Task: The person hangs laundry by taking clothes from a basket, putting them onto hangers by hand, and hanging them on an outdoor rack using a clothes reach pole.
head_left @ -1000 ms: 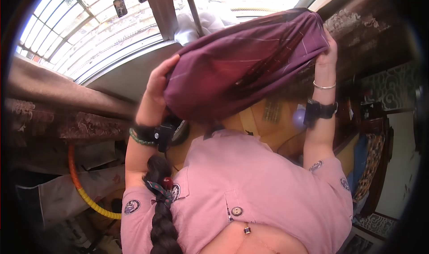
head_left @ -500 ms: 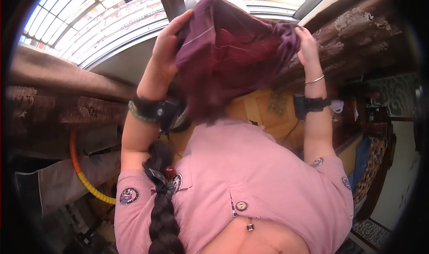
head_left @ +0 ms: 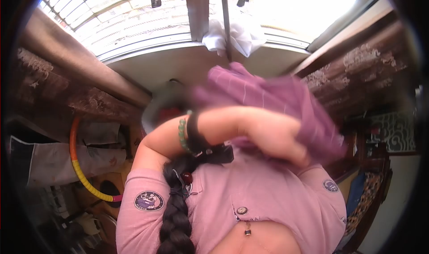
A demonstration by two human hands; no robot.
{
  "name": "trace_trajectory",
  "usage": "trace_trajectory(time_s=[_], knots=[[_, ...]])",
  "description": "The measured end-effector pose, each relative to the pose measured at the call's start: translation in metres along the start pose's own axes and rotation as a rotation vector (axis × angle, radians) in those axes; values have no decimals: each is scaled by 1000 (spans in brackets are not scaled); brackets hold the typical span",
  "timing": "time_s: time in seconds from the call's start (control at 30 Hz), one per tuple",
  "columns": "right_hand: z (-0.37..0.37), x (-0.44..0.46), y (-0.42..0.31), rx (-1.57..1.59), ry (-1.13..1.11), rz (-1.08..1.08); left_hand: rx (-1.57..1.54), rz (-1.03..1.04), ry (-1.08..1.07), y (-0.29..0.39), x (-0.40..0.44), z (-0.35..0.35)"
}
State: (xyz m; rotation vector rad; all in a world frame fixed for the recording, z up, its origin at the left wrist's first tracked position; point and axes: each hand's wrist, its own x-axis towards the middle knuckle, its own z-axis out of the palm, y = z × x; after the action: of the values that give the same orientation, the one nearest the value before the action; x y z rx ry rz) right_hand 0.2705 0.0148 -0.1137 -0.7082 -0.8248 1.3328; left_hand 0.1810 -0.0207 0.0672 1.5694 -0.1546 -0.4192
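Observation:
A purple garment or cloth with thin pale lines (head_left: 268, 93) spreads in front of my chest, blurred by motion. My left hand (head_left: 279, 140) reaches across my body to the right side, its fingers curled in at the cloth's near edge and smeared by movement. A green bead bracelet and a black strap circle that wrist. The cloth covers my right hand and forearm; only the right sleeve shows below it.
Ahead is a bright window with a sill (head_left: 152, 52); white fabric (head_left: 237, 37) hangs by a pole. A dark round tub (head_left: 152, 106) with something red inside stands beyond my left arm. Brown curtains (head_left: 366, 59) flank both sides. An orange and yellow hoop (head_left: 80, 169) is at left.
The cloth has come down from in front of the window and shifted right. My left hand has swung across to the right; my right hand has gone out of sight behind the cloth.

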Motion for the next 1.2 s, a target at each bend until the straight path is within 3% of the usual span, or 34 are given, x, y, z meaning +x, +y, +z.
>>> trace_trajectory(time_s=[0.03, 0.1, 0.17, 0.23, 0.3, 0.37, 0.4, 0.43, 0.5, 0.57, 0.63, 0.83, 0.87, 0.97, 1.0, 1.1, 1.2], knots=[[2, -1, -4, -29, -22, 1, 79, 564, -8, -34, 17, 9], [4, -21, -16, -88, -49, 7, 385, 261, -59, -26, -13, -2], [3, -30, -34, -171, -76, 0, 137, -115, 388, -33, -39, -10], [-3, -41, -54, -263, -89, -19, 606, -139, 1086, -92, -49, -36], [-5, -46, -69, -358, -102, -49, 674, -15, 1668, -125, -62, -47], [-4, -45, -78, -427, -110, -87, 707, 144, 1815, -132, -64, -53], [-3, -37, -84, -458, -120, -115, 162, 290, 1577, -132, -62, -53], [0, -30, -87, -481, -131, -143, 163, 293, 1576, -141, -62, -55], [6, -15, -92, -515, -143, -189, -173, 242, 1253, -168, -62, -65], [11, -6, -94, -525, -156, -217, -21, 323, 1361, -173, -58, -63], [16, 0, -94, -514, -182, -231, -58, 185, 1282, -167, -65, -61], [34, 15, -82, -394, -259, -236, 129, 35, 666, -92, -56, -23], [37, 12, -77, -389, -260, -233, 163, 96, 660, -100, -53, -27], [49, 1, -61, -397, -260, -218, 183, 60, 852, -100, -73, -55], [52, -6, -56, -409, -262, -216, 289, -45, 1038, -113, -84, -73], [50, -24, -63, -503, -287, -225, 353, -206, 1441, -179, -133, -119], [29, -35, -92, -720, -306, -322, 652, -360, 1720, -246, -180, -136]])
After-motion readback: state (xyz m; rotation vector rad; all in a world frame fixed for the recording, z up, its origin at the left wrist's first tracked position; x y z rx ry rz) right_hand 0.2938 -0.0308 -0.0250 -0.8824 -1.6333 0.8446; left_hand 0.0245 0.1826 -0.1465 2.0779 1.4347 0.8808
